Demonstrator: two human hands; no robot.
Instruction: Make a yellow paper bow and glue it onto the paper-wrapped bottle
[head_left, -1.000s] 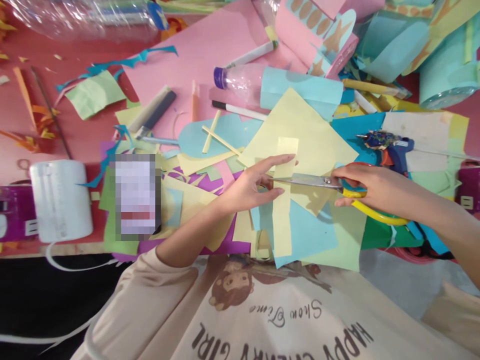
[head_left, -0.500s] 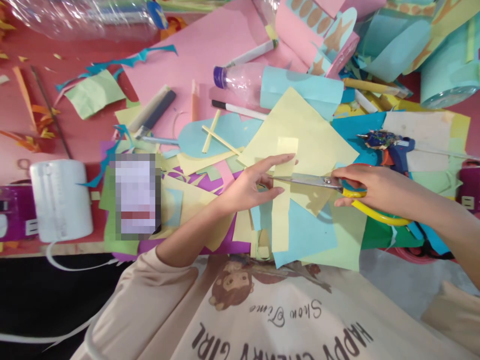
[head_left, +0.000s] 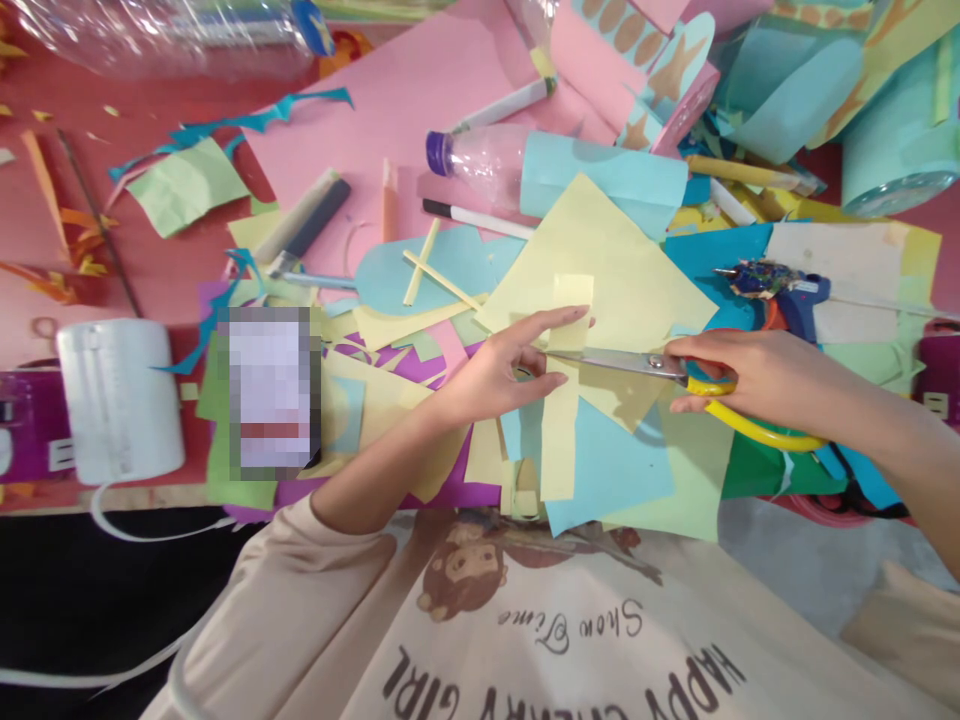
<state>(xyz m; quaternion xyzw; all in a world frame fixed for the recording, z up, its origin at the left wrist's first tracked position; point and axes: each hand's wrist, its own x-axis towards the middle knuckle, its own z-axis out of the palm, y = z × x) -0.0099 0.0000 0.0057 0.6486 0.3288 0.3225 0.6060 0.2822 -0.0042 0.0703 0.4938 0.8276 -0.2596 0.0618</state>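
My right hand grips yellow-handled scissors, their metal blades pointing left. The blades lie across a narrow pale yellow paper strip; whether they have cut right through is hard to see. My left hand holds the strip at its left side, index finger over its upper part and thumb just below the blades. Behind the strip's upper end lies a larger pale yellow paper square, turned cornerwise. Light blue paper is under the strip's lower end.
A plastic bottle wrapped in blue paper lies beyond the square. To the right is a glue gun. A blurred-out phone-like object and a white box with a cable are at left. Paper scraps and markers surround my hands.
The scissor blades have closed slightly across the strip, and its lower part has shifted a little to the left. My hands stay in nearly the same place.
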